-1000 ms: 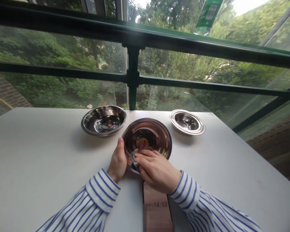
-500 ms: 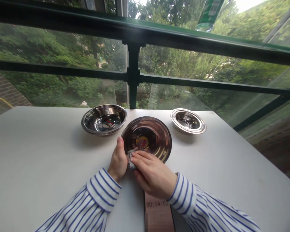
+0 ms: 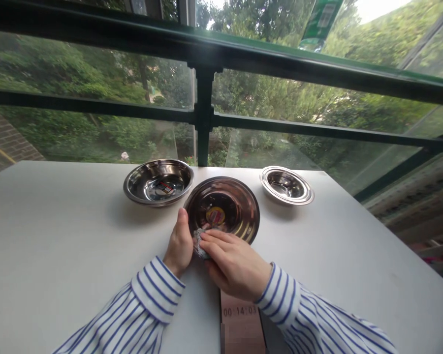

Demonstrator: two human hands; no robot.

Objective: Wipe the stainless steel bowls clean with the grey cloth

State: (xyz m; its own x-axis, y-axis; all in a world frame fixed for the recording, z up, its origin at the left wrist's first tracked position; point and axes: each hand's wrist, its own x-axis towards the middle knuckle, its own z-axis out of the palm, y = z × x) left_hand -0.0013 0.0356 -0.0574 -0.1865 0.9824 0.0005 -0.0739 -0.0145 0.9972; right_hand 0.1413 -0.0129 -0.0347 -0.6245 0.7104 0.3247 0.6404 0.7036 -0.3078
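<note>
A round, shiny metal basin (image 3: pixel 239 196) with a yellow-and-red sticker in its bottom is tilted up before me. My left hand (image 3: pixel 180 246) grips its near left rim, thumb on top and the other fingers hidden underneath. In my right hand (image 3: pixel 236 260) is a crumpled grey-and-white checked cloth (image 3: pixel 199 246), pressed by the fingertips against the basin's near rim, close to my left hand. Most of the cloth lies hidden under the fingers.
On the white table (image 3: pixel 77 236), a steel basin (image 3: pixel 158 184) with a dark label stands back left and a smaller wide-rimmed steel bowl (image 3: pixel 286 187) back right. A phone showing a timer (image 3: pixel 241 319) lies below my right wrist. Green railings (image 3: pixel 205 98) and glass border the far edge.
The tilted basin has shifted very slightly left. Both hands keep their holds, with the cloth at about the same spot on the rim. The timer has advanced by one second.
</note>
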